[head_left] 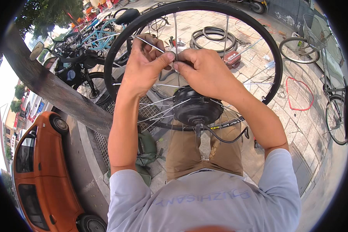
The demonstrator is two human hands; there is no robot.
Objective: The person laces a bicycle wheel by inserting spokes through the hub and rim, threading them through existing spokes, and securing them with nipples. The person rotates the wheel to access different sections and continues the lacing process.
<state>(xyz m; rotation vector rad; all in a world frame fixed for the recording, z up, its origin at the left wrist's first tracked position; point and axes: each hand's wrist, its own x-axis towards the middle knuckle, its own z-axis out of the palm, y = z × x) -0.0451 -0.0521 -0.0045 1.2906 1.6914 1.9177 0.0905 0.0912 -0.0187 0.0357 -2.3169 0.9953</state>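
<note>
Hub [197, 106] inside rim [277, 63], car [50, 174] leftward

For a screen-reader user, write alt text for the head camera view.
A person's left hand and right hand meet, fingertips close together, at thin metal spokes inside a black wheel rim, above its dark hub. Beyond, black rubber loops lie on tiled pavement, and an orange car stands at left.

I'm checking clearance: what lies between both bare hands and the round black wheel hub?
Thin silver metal spokes, one running toward the hub, as the head view shows.
</note>
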